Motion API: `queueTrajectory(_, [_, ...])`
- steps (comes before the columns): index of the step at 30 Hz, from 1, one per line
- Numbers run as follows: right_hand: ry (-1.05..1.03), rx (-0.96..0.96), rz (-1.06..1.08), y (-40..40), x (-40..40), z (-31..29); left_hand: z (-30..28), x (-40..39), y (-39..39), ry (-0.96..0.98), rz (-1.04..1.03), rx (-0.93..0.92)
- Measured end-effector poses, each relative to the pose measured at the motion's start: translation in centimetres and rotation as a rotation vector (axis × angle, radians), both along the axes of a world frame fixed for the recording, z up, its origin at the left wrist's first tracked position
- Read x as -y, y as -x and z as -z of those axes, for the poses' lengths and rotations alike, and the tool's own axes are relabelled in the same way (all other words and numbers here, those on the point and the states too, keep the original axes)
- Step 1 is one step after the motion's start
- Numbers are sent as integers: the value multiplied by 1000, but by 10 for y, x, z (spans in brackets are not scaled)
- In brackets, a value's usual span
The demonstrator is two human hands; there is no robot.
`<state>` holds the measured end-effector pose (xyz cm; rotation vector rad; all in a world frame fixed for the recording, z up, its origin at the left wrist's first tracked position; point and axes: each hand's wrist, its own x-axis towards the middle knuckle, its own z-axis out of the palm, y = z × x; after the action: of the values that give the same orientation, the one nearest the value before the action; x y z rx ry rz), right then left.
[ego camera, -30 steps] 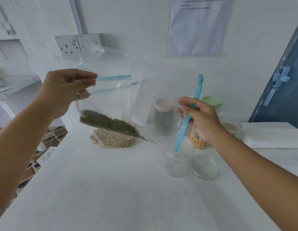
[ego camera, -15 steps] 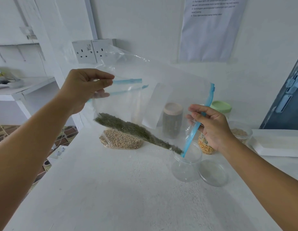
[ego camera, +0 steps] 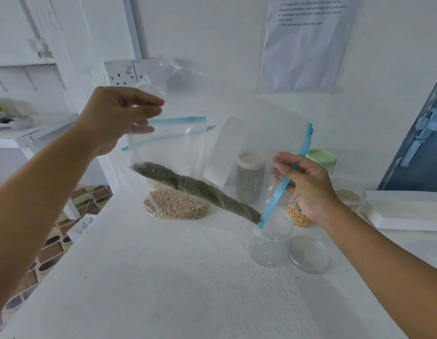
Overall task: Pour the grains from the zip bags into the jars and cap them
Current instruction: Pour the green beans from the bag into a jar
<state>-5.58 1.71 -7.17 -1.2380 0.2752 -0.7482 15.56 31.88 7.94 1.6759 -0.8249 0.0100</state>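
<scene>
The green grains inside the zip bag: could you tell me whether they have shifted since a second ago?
Yes. The green grains have slid down the tilted zip bag toward the clear jar, now reaching its mouth.

Glossy clear plastic bag (ego camera: 237, 143); matt counter (ego camera: 176, 277)

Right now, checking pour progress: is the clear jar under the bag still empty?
Empty so far: the clear jar shows no grains inside; the green grains reach only the bag's mouth at its rim.
</scene>
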Motion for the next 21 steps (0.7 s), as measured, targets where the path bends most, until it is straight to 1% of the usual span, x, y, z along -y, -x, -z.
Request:
queueTrajectory(5, [-2, 7, 2, 1, -1, 1, -7, 3, 5, 4, 22, 39])
queueTrajectory(21, [-17, 16, 13, 2, 3, -1, -21, 11, 3, -40, 34, 43])
